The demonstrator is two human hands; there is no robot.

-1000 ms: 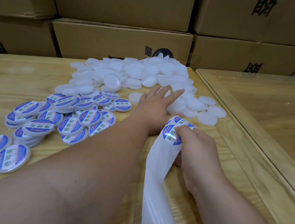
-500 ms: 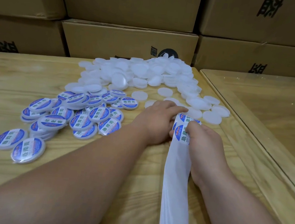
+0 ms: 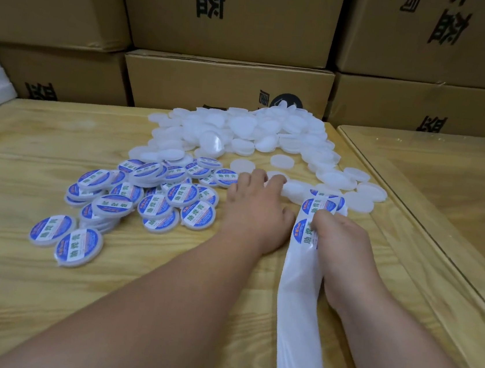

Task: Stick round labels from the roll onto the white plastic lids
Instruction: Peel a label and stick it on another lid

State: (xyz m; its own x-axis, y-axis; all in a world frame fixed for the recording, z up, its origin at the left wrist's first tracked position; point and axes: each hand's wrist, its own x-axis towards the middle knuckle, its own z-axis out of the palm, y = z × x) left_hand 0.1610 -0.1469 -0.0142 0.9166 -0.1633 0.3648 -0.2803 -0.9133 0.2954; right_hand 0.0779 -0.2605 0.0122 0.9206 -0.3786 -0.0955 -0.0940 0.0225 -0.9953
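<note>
boxes point(image 3: 233, 13): cardboard, stacked behind table point(image 3: 13, 278)
plain lids point(image 3: 241, 132): white heap, far centre
labelled lids point(image 3: 142, 199): pile, left of hands
label strip point(image 3: 302, 281): runs from right hand toward camera
left hand point(image 3: 257, 212): fingers curled over a plain lid
right hand point(image 3: 340, 243): pinches strip near a label point(image 3: 318, 206)

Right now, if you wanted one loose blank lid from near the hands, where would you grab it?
Probably the lone blank lid lying flat and apart from the white pile. Come from above and pinch opposite rim edges; it is a thin disc, so only the rim offers a hold. The left hand is nearest; the right hand holds the label strip.
</note>
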